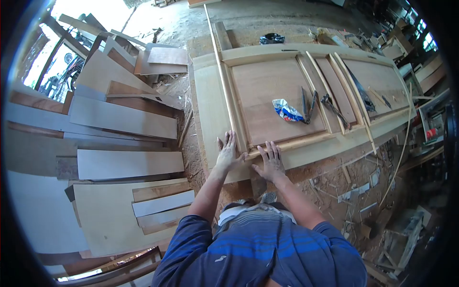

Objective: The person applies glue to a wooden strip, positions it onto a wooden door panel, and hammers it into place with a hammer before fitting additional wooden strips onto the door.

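Note:
A pale wooden panel door (210,100) lies flat in front of me. My left hand (228,154) rests on its near left corner, fingers stretched out beside a long thin wooden strip (221,71). My right hand (270,163) lies on the near rail with fingers spread, its fingertips at the moulding (296,142) along the panel's edge. Both thumbs point towards each other. On the door lie a blue and white plastic packet (287,111), pincers (309,109), a hammer (336,113) and a handsaw (362,91).
More thin strips (356,103) lie across the door, one overhanging its near edge. Boards and sheets (129,164) are stacked at the left. Wood scraps (354,191) litter the floor at the right. A black coiled item (272,38) sits beyond the door's far edge.

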